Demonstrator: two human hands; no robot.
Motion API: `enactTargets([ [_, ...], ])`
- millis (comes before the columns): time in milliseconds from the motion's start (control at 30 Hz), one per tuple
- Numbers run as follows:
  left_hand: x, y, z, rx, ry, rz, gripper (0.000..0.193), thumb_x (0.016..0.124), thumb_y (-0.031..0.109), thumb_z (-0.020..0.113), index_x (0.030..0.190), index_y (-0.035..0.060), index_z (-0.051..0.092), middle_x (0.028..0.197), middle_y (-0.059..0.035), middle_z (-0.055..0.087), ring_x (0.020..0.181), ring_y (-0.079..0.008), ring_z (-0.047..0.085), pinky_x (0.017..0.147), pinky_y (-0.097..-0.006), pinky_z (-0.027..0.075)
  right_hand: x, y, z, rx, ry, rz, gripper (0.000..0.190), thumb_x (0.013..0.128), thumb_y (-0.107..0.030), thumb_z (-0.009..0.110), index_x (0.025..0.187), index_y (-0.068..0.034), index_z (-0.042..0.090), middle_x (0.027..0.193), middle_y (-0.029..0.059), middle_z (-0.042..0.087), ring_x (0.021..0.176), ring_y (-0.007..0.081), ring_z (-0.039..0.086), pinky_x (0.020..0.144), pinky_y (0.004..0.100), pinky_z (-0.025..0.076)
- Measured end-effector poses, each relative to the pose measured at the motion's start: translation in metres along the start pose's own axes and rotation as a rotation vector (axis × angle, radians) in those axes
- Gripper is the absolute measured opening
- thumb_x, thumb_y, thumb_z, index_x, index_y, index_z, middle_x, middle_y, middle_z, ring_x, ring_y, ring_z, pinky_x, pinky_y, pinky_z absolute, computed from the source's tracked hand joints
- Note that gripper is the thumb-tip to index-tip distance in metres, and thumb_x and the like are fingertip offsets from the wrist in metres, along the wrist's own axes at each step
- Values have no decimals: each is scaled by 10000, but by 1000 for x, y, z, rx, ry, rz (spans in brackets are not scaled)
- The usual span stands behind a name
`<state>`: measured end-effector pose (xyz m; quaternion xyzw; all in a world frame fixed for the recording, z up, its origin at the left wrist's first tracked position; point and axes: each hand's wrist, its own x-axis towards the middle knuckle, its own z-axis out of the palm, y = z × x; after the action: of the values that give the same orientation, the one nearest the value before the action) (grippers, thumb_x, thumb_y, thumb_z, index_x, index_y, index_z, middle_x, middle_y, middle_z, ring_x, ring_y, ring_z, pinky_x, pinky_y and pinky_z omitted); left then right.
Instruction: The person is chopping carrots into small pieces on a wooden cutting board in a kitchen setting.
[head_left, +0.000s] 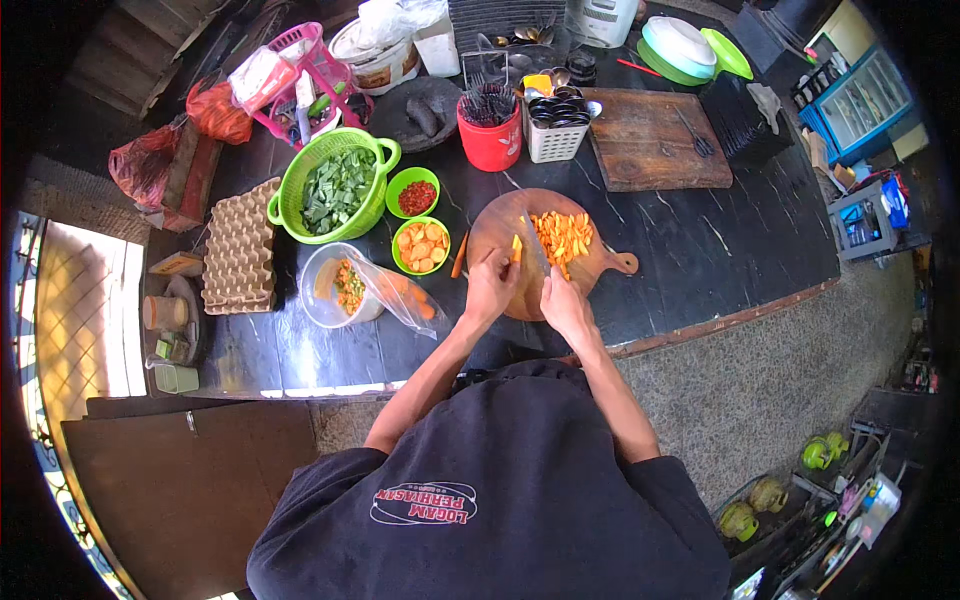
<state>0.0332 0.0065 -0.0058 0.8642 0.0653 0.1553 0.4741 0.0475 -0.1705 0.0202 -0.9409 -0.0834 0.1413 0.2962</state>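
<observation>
On a round wooden cutting board (502, 217) lies a heap of cut carrot pieces (562, 236), right of the knife. My right hand (568, 301) grips a kitchen knife (537, 251), its blade pointing away from me across the board. Between the fingertips of my left hand (491, 283) a small carrot piece (517, 247) stands up, left of the blade and apart from it. A whole slender carrot (459, 255) lies at the board's left edge. Sliced carrots fill a small green bowl (399, 262) beyond my left forearm.
Left of the board stand a clear plastic tub (309, 289) with chopped vegetables and a bag, a green colander (289, 202) of cut leaves, a bowl of red chillies (417, 197) and egg trays (241, 247). Behind are a red cutlery holder (489, 142) and a rectangular board (645, 142) with scissors (701, 142).
</observation>
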Motion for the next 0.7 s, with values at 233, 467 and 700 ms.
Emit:
enactTargets([
  [233,3,-14,-1,-28,-17,-74,280,900,140,807,1121,-28,774,797,-145,740,670,-210,732,662,-346,597,-10,-22,-12,58,9,-56,382,1099,-242,491,1320,43,618,909,365,723,905,532,739,793,614,599],
  [467,2,-12,-1,-19,-30,-99,282,904,139,807,1128,-31,777,805,-143,744,675,-203,732,672,-346,600,-12,-16,-6,47,5,-79,317,1099,-226,489,1236,32,613,909,352,727,884,526,740,757,606,602],
  [700,2,-10,-1,-18,-28,-81,277,912,125,804,1144,-25,780,816,-148,738,682,-194,721,680,-338,593,-9,-5,6,4,3,-94,275,1103,-231,475,1146,14,591,830,327,718,838,532,736,732,614,598],
])
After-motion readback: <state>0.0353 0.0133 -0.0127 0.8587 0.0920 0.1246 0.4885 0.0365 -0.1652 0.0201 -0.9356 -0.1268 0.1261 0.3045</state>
